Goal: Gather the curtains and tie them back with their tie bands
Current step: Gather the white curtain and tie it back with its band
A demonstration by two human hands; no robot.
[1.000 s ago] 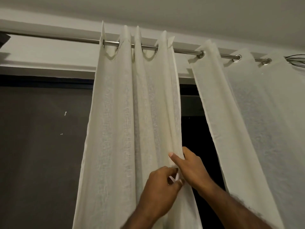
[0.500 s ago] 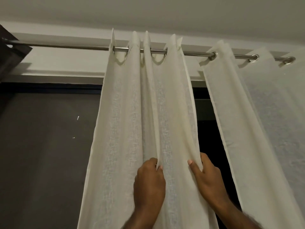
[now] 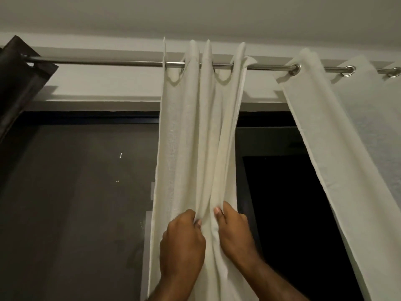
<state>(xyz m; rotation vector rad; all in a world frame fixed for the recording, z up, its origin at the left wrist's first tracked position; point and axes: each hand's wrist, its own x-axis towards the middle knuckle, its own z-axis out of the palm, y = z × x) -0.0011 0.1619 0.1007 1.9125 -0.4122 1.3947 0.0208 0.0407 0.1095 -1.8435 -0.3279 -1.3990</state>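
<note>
Scene: a head-worn view looking up at a window at night, with a metal curtain rod [image 3: 108,63] running across well above the hands.
Middle curtain: a cream sheer curtain [image 3: 191,137] hangs straight down from the rod to the hands, its folds already bunched into a narrow column.
Left hand: the left hand [image 3: 182,244] is closed into the fabric, fingers curled and pinching a fold on the left side of the bunch.
Right hand: the right hand [image 3: 235,233] sits just beside it, thumb up, fingers wrapped round the right edge and pressing the folds toward the left hand.
Right curtain: a second cream curtain [image 3: 338,148] hangs up and to the right of the hands, spread wide and not yet gathered.
Dark curtain: a corner of dark curtain [image 3: 19,79] shows far up to the left of the hands.
Tie band: none is visible anywhere in view.
Stage, as a judgement: gathering is under way on one panel; tying has not begun.
Risk one: freeing a hand to fetch a band would likely let the loose sheer folds spring apart.
Risk two: pulling downward hard could strain the eyelets or the rod fixings.
Risk three: an uneven gather may leave the outer left edge hanging free of the bunch.
</note>
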